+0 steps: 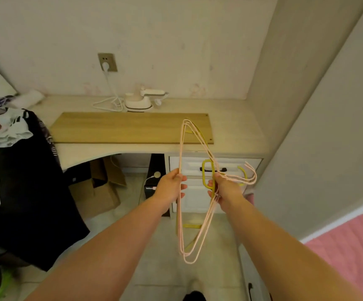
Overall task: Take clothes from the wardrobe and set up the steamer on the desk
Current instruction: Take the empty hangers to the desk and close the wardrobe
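Now, hangers point(181, 192) held vertical, hooks pointing rt, both hands

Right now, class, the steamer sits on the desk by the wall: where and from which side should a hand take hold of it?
Grip the steamer by its long white handle, which lies level across the top and offers a bar to wrap fingers round. Come from above and the front edge of the desk, since the wall stands close behind and the cord trails off to the left.
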